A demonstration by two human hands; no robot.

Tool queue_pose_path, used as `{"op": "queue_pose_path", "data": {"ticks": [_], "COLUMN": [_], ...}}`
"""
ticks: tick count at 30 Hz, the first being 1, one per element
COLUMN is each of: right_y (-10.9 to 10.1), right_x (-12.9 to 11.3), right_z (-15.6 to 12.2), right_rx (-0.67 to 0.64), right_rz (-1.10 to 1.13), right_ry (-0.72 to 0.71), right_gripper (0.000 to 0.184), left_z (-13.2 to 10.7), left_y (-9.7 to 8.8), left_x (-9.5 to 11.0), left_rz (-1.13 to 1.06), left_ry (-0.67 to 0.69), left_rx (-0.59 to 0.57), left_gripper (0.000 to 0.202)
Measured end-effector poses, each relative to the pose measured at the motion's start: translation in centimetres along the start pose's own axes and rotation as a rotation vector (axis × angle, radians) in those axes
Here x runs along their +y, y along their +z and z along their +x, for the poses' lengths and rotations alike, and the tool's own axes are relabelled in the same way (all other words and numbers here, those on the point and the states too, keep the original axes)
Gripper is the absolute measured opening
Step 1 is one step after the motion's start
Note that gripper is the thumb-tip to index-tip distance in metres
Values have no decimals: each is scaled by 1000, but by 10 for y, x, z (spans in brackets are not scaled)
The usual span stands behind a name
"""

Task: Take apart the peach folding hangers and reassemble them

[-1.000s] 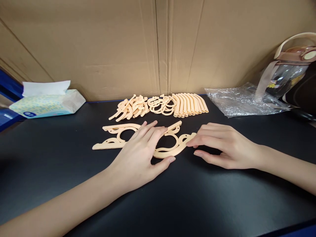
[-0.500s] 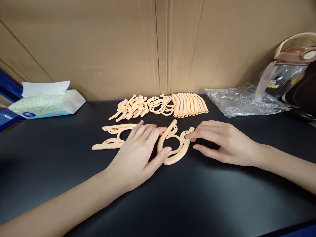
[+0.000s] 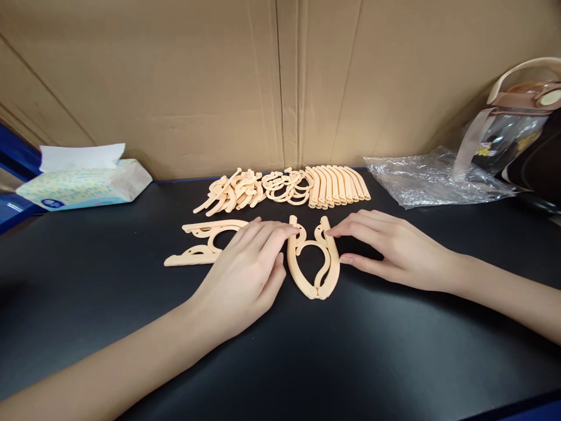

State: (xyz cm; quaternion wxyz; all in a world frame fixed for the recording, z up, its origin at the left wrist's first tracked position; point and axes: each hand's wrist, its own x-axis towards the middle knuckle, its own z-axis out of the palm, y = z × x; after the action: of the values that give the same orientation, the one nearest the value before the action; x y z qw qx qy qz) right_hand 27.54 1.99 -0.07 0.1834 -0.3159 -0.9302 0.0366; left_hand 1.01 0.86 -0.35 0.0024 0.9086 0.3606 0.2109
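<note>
A peach plastic folding piece (image 3: 314, 264) lies on the black table (image 3: 280, 351), its two arms folded up into a narrow U. My left hand (image 3: 245, 272) lies flat with fingers stretched, fingertips against the piece's left arm. My right hand (image 3: 390, 248) is flat too, its fingertips pressing the right arm's top. A second, unfolded peach piece (image 3: 202, 242) lies left of my left hand, partly under it.
Behind, a row of peach parts: a loose heap (image 3: 230, 193), rings (image 3: 287, 187) and lined-up curved bars (image 3: 339, 186). A tissue pack (image 3: 83, 181) is at far left, a clear plastic bag (image 3: 432, 178) and a bottle (image 3: 512, 126) at right. A cardboard wall closes the back.
The piece's two arms have swung from a wide open spread into a closed upright U. My fingertips moved inward with them, both hands drawing closer.
</note>
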Motion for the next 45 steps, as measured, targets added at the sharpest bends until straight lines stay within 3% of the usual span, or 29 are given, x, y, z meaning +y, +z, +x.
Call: {"op": "queue_pose_path", "data": {"ticks": [5,14,18,22,26,33,45], "right_y": [-1,-3,-2,1,5,1,1], "right_x": [0,1,1,-1,-3,-3,-9], "right_z": [-1,-2,-2,-2,-2,-1,-4], "right_rx": [37,39,-29,-102,-82,14,53], "right_rz": [21,55,89,138,118,53,183], "right_ry": [16,7,-2,-55,-54,47,-6], "right_gripper": [27,30,45,73,89,82,74], "left_z": [-1,0,1,2,1,2,0], "left_y": [3,3,2,1,1,0,0], "left_x": [-3,-1,1,2,2,2,1], "left_rz": [36,48,23,-12,-30,-44,-36], "left_ry": [4,13,-2,-16,-31,-51,19], "left_rx": [-24,30,20,8,-3,-41,-82], "left_gripper": [37,23,27,35,38,42,63]}}
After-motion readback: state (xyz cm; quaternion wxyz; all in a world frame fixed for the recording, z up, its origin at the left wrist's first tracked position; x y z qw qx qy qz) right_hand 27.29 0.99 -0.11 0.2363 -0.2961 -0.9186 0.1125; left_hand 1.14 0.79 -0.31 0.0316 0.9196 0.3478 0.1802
